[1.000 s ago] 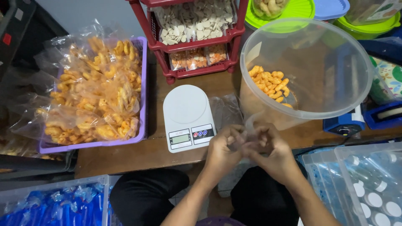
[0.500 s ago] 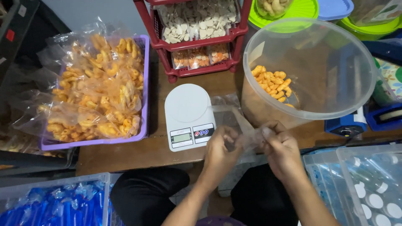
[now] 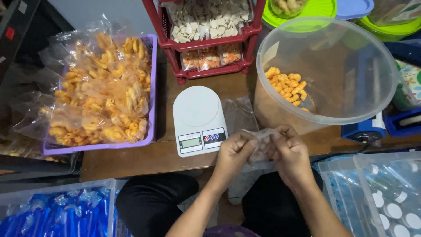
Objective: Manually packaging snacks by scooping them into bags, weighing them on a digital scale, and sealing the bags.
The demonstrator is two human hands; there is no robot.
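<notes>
Holding clear bag (image 3: 262,145) | both hands (image 3: 239,153) | tub (image 3: 386,74): orange snacks (image 3: 287,87)

Hidden and cut-off parts

The clear plastic bag (image 3: 263,147) is mostly covered by both hands' fingers, so its mouth cannot be made out; the red rack (image 3: 206,41) and green lid (image 3: 307,11) run off the top edge.

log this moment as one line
left hand and right hand: both pinching clear plastic bag | white scale: bare | tub: orange snacks
</notes>
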